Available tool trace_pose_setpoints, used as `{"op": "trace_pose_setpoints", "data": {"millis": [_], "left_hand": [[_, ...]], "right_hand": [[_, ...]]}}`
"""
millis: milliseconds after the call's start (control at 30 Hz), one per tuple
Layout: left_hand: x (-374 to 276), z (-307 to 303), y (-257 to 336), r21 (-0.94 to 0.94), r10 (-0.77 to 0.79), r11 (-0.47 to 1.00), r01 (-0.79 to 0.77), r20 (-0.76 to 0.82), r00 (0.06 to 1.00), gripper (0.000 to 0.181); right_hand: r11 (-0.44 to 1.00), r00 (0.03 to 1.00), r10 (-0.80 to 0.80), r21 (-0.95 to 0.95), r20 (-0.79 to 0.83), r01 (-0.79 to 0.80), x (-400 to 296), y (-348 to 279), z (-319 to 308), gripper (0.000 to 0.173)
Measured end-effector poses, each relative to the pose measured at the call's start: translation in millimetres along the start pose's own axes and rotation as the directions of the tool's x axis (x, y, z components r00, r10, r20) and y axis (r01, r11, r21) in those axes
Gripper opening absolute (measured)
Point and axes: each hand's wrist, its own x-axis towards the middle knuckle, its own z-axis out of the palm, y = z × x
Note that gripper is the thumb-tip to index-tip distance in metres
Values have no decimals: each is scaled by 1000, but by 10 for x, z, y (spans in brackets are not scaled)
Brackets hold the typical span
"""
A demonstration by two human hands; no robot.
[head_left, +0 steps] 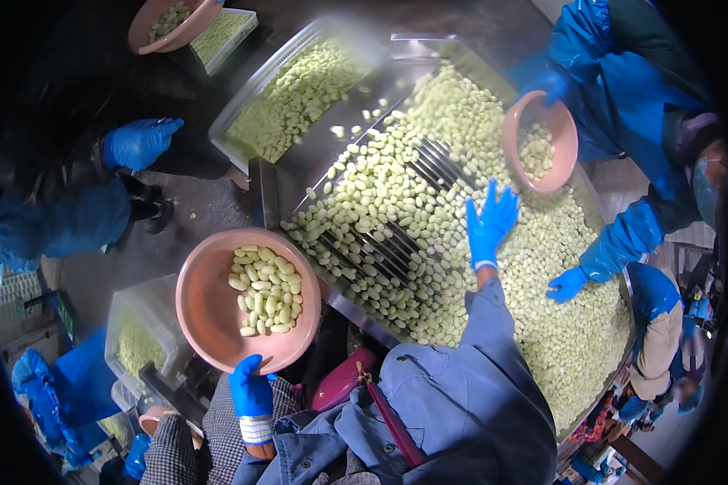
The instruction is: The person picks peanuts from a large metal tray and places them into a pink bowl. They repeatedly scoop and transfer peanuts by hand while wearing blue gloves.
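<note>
My left hand (252, 388), in a blue glove with a white cuff band, grips the near rim of a pink plastic bowl (209, 303). Pale yellow-green silkworm cocoons (270, 291) lie in that bowl, gathered on its right side. My right hand (491, 224), gloved in blue too, is spread over the heaped cocoons (540, 260) on a metal sorting table (300, 160); I cannot tell whether it touches them. Dark slatted bars (394, 248) show between the cocoons left of that hand.
Across the table a co-worker's blurred gloved hand holds another pink bowl (561, 145); their other hand (567, 285) rests on the heap. A white plastic crate (224, 127) of cocoons adjoins the table's far-left edge. Another person's gloved hand (136, 142) is at left. Below stands another crate (170, 303).
</note>
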Motion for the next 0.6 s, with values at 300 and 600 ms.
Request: {"op": "trace_pose_setpoints", "data": {"millis": [300,600], "left_hand": [[-9,78,320,-474,-275,842,258,35,961,28],[-31,34,-130,129,90,988,-89,-3,996,31]], "right_hand": [[997,991,-35,66,126,27,-651,-257,102,73],[806,923,-358,546,142,229,-527,-1292,-49,74]]}}
